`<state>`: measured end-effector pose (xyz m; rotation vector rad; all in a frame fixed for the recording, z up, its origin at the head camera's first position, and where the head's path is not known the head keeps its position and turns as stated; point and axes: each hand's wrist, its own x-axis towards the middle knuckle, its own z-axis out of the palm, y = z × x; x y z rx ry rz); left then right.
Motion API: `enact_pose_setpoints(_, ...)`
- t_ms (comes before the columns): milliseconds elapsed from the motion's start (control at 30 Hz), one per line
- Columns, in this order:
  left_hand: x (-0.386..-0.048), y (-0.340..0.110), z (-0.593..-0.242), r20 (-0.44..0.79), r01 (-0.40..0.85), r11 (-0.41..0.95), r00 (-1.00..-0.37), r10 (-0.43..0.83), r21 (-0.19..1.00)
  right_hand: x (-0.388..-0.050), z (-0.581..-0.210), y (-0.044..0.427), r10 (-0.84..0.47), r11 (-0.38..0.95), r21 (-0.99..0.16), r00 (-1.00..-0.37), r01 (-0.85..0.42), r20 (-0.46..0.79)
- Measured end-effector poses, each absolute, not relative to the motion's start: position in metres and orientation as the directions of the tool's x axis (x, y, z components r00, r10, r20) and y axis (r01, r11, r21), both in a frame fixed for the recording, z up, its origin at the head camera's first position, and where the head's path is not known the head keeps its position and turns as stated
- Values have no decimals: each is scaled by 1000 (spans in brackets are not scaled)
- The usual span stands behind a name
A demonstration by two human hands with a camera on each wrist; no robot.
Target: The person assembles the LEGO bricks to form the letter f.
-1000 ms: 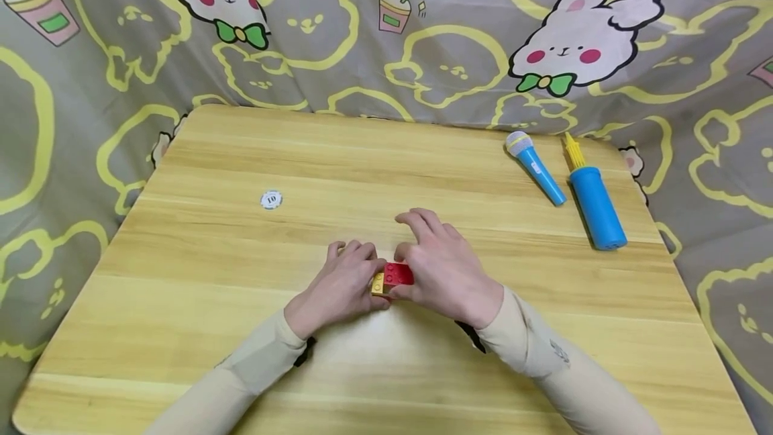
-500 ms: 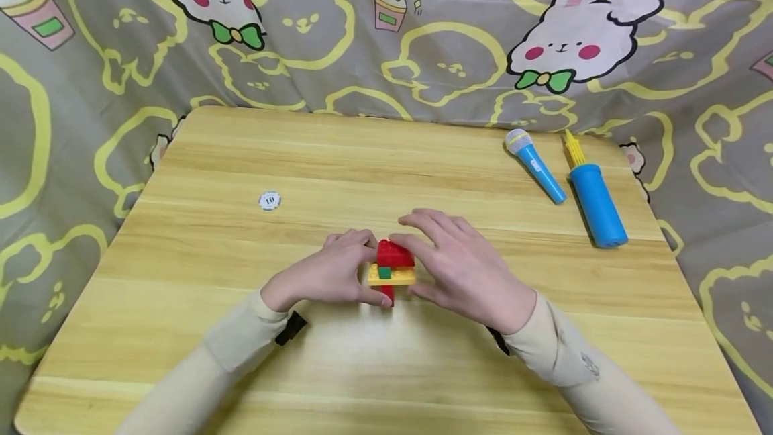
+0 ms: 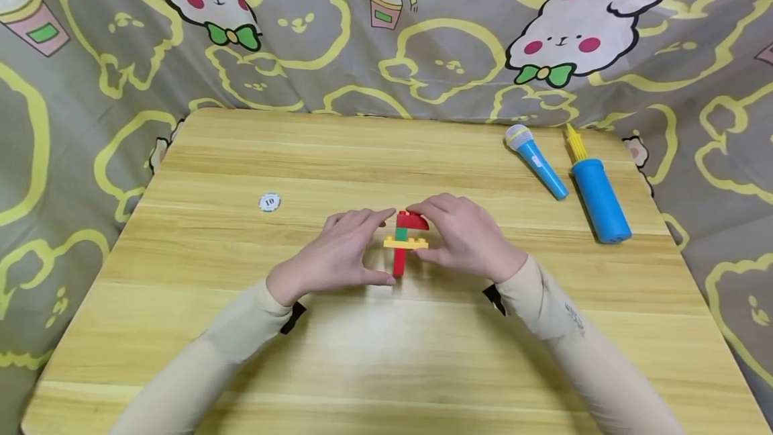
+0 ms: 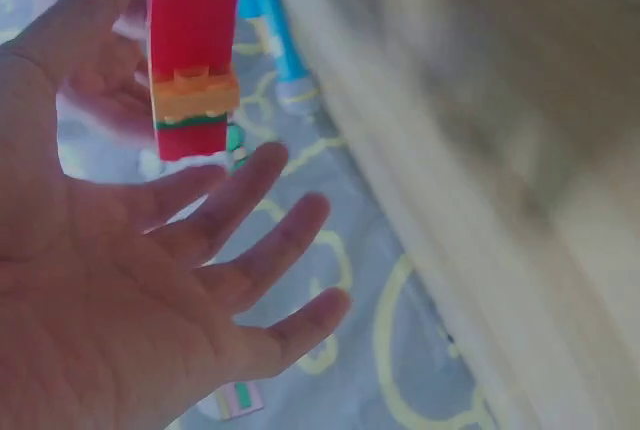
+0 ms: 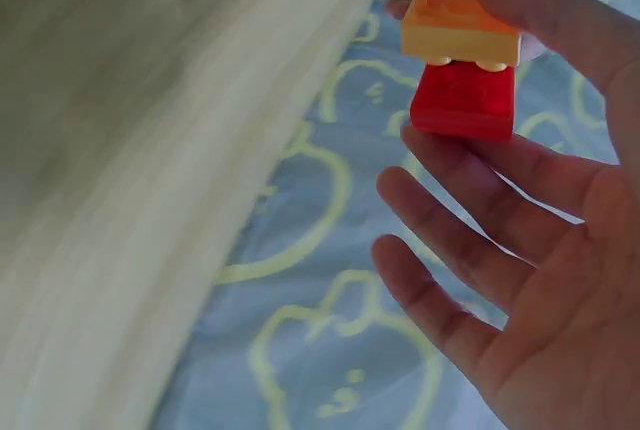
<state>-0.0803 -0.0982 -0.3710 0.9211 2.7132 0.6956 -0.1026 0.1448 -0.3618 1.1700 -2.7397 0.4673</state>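
A stack of toy building bricks stands upright between the two hands in the head view. Its red base brick (image 3: 399, 262) carries a yellow plate (image 3: 406, 244); above come a green brick (image 3: 401, 233) and a red brick with a rounded underside (image 3: 413, 221). The right hand (image 3: 474, 235) pinches the stack loosely, index finger at the top red brick and thumb near the yellow plate. At the left side, the left hand (image 3: 335, 254) has spread fingers; in the left wrist view they are apart from the bricks. Whether the base touches the table cannot be told.
A white chip marked 10 (image 3: 269, 202) lies left on the wooden table (image 3: 181, 274). A blue toy microphone (image 3: 537, 162) and a blue hand pump with a yellow nozzle (image 3: 600, 200) lie at the back right. A patterned curtain (image 3: 338, 72) hangs behind the table.
The brick stack has turned upright and moved slightly away and to the right. Both hands have moved with it, and the left fingers have spread away from it.
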Motion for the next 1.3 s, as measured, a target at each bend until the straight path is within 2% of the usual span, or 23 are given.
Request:
enact_pose_setpoints(133,-82,-96,-382,-14,559,719,-786,618,413,-116,-373,143,-670,686,-305,-737,-661,90)
enact_pose_setpoints(267,-83,-91,-389,-4,584,735,-782,623,345,-126,-385,139,-677,687,-374,-736,-623,-17)
enact_pose_setpoints(400,-84,-87,-390,-2,597,743,-779,626,303,-131,-392,135,-676,694,-391,-734,-604,-67)
enact_pose_setpoints(600,-83,-87,-392,-36,599,756,-777,628,264,-134,-399,132,-685,691,-403,-721,-600,-101)
enact_pose_setpoints(1033,-80,-88,-397,-64,582,768,-785,617,265,-134,-406,131,-696,686,-412,-706,-600,-130)
enact_pose_setpoints(1300,-69,-107,-380,-40,526,791,-824,565,313,-115,-380,155,-635,708,-432,-772,-559,-42)
